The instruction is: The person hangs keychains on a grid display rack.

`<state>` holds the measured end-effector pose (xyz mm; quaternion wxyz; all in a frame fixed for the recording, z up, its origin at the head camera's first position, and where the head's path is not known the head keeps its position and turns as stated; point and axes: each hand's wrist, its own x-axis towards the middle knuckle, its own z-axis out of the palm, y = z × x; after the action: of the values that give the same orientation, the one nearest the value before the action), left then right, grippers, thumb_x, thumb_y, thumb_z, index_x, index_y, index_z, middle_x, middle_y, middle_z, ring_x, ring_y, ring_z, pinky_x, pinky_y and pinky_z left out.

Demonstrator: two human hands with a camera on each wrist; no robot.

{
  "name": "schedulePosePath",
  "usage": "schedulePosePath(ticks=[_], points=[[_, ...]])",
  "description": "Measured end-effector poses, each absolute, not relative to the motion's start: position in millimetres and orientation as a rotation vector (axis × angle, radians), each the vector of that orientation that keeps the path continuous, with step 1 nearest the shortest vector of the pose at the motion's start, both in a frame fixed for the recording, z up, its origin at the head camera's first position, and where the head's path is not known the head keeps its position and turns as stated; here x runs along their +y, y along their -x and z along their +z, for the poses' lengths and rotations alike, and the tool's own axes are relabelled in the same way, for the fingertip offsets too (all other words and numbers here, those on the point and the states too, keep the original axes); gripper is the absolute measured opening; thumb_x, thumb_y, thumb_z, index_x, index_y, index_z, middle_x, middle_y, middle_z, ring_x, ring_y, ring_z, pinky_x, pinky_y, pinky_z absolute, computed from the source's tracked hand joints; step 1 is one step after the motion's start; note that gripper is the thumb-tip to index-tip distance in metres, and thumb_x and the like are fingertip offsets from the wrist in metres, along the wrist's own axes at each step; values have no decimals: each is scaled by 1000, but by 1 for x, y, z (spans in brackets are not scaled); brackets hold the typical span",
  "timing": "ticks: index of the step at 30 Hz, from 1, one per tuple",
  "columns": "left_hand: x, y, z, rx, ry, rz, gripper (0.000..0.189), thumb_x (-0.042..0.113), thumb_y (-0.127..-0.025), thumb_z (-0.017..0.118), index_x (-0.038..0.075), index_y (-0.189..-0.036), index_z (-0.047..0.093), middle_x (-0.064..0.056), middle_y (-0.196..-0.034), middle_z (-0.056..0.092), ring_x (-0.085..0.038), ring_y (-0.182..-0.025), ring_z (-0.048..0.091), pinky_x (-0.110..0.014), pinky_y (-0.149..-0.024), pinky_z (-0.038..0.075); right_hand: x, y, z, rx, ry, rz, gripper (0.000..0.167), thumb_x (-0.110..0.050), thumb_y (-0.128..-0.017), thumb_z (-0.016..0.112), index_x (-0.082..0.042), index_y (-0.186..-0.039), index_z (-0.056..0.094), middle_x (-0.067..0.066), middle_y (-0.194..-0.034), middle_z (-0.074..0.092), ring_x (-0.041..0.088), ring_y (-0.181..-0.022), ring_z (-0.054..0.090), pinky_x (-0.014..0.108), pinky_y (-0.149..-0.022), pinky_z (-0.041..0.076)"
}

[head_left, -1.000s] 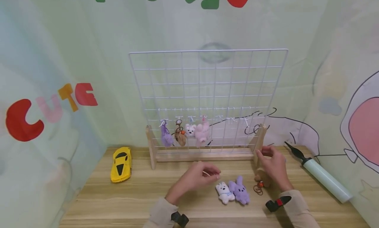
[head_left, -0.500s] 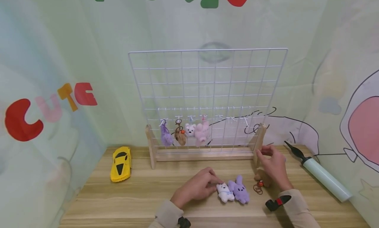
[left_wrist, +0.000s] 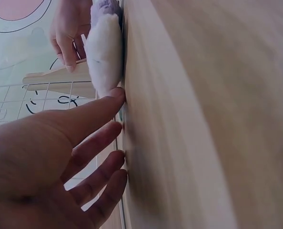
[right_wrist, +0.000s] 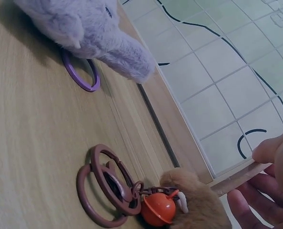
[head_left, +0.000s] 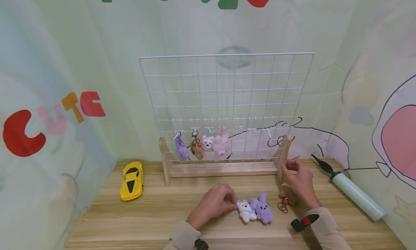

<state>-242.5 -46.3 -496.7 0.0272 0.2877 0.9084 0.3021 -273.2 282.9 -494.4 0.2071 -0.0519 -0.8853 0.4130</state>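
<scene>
Bear (head_left: pixel 247 211) lies right of the nearer left hand (head_left: pixel 212 202), long axis near-to-far.
Left fingers spread loosely, holding nothing visible; right hand (head_left: pixel 298 181) pinches stand (head_left: pixel 224 171).

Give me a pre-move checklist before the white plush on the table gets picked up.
1. Left hand closed on the white plush: not ok; thumb tip at its edge, fingers not wrapped round it.
2. Right hand on the rack's wooden upright: ok; thumb and fingers hold it.
3. White plush separate from the purple plush next to it: cannot tell; side by side, contact unclear.
4. Free hook right of the hanging pink plush: ok.
5. Yellow car and pump out of the likely path: ok; at opposite sides of the table.
</scene>
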Motion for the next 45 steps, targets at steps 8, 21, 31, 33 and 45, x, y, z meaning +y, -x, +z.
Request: schedulePosePath(ticks=[8, 21, 31, 33, 45], points=[[-45, 239, -495, 2802, -940, 761, 51, 29, -96, 84, 31, -145, 69, 6, -100, 66, -5, -85, 54, -21, -71, 47, 283, 271, -493, -2490, 150, 1155, 34, -29, -107, 70, 0, -125, 64, 28, -125, 76, 43, -118, 73, 18, -76, 54], [-42, 233, -499, 2893, -918, 768, 11, 28, -95, 85, 28, -100, 76, 5, -105, 61, -8, -98, 54, -24, -76, 50, 284, 273, -495, -2462, 132, 1144, 33, -28, -106, 72, -1, -122, 67, 26, -122, 78, 43, -116, 74, 20, -76, 54], [-47, 245, -494, 2803, -852, 1080, 9, 13, -106, 69, 17, -104, 62, 5, -90, 62, -7, -83, 54, -24, -74, 50, 287, 274, -497, -2456, 109, 1129, 33, -27, -105, 73, -1, -122, 67, 25, -120, 78, 41, -114, 74, 18, -77, 52], [-48, 247, -491, 2778, -813, 1191, 6, 12, -108, 66, 15, -107, 61, 4, -90, 63, -6, -81, 55, -22, -72, 51, 287, 274, -496, -2452, 101, 1141, 33, -27, -105, 74, 0, -122, 67, 25, -121, 78, 41, -115, 74, 16, -76, 52], [-48, 251, -481, 2676, -697, 1571, 5, 14, -107, 69, 14, -108, 74, -4, -110, 78, -20, -108, 75, -33, -95, 64, 288, 275, -497, -2461, 119, 1145, 34, -28, -105, 73, -1, -124, 67, 25, -122, 78, 41, -116, 74, 16, -76, 52]])
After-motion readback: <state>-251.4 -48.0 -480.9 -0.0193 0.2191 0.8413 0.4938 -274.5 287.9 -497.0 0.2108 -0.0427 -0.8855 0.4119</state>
